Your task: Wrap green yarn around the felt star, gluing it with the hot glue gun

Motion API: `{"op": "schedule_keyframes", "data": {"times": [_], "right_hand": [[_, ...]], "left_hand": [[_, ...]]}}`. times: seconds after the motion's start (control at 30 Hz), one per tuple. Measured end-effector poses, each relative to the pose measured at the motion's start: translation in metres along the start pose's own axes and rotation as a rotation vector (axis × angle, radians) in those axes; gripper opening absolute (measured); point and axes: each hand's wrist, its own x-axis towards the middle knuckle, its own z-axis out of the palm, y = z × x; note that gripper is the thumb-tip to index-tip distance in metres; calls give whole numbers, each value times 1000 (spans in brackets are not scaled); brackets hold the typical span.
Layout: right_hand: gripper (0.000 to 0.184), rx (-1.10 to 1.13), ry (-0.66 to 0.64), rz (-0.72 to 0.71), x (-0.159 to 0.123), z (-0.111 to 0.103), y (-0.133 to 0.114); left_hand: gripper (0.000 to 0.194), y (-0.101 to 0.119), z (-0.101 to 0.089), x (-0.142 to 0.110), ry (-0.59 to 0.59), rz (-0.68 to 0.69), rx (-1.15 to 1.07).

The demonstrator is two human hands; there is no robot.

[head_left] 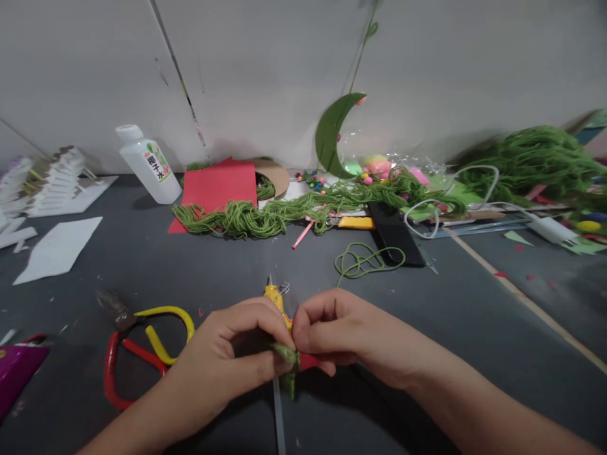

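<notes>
My left hand [227,354] pinches a small bundle of green yarn [284,352] between thumb and fingers. From the bundle's right end sticks out a small red piece [308,361], which my right hand [344,328] holds with its fingertips. Both hands meet at this small item, so the fingers partly cover it. A short green end [289,385] hangs below. Just beyond the hands lies a yellow glue gun [274,294], mostly hidden behind them. Left of my left hand are pliers [118,313] with red and yellow handles.
A long hank of green yarn [246,218] lies across the back beside red paper [218,183]. A white bottle [150,167] leans there. A green crescent [327,136] hangs at the wall. Right of centre are a black phone [396,234], a yellow cutter [356,222] and a white charger [552,229].
</notes>
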Motion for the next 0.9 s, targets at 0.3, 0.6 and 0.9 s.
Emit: {"op": "schedule_keyframes", "data": {"times": [0.3, 0.6, 0.9], "right_hand": [[13, 100, 68, -119, 2, 3, 2], [12, -573, 416, -463, -1, 14, 3], [19, -1008, 517, -747, -5, 20, 8]], "left_hand": [[8, -10, 0, 2, 112, -122, -318], [6, -1, 7, 4, 179, -229, -510], [4, -3, 4, -1, 281, -30, -174]]}}
